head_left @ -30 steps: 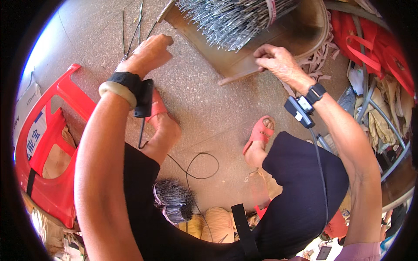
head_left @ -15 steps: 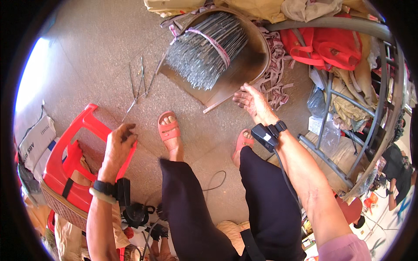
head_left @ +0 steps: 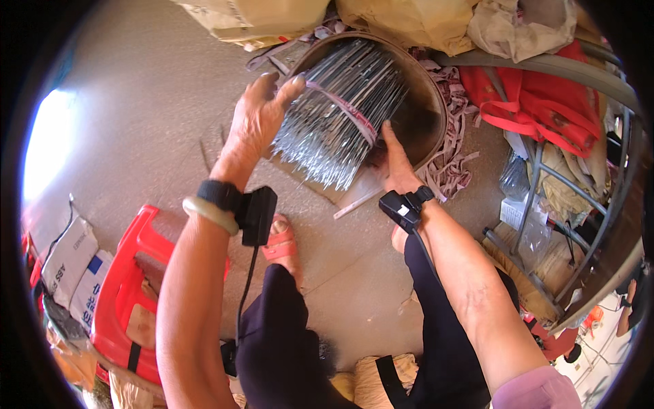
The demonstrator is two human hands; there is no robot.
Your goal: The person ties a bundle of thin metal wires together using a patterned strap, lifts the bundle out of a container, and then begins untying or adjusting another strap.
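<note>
The wire bundle (head_left: pixel 340 119) lies in the brown pan (head_left: pixel 429 116) at twelve o'clock, the left hand (head_left: pixel 257 123) open at its nine, the right hand's (head_left: pixel 398 167) grip unclear at four, seemingly taking hold, which calls for even closing

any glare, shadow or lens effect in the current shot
Head view: white glare washes out part of the left rim; head view: the rod bundle glints, the brown scoop looks dark inside; head view: black borders frame the fisheye picture.
</note>
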